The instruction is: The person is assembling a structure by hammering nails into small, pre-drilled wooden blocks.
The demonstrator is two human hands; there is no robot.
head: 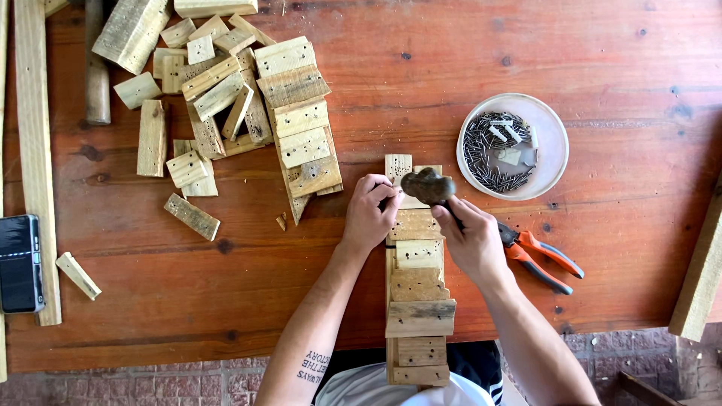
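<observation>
A long assembly of small wooden blocks (416, 301) fixed across a strip runs from the table's front edge toward the middle. My left hand (370, 214) presses on its upper left side, fingers pinched near the top block, possibly around a nail too small to see. My right hand (470, 237) grips the handle of a hammer (426, 185), whose dark worn head hovers over the top block (398, 166).
A round white dish (545, 150) of nails sits to the right. Orange-handled pliers (545, 259) lie beside my right hand. Several loose wooden blocks (226, 98) are piled at the upper left. A phone (19, 263) and a long plank (34, 150) lie at the left edge.
</observation>
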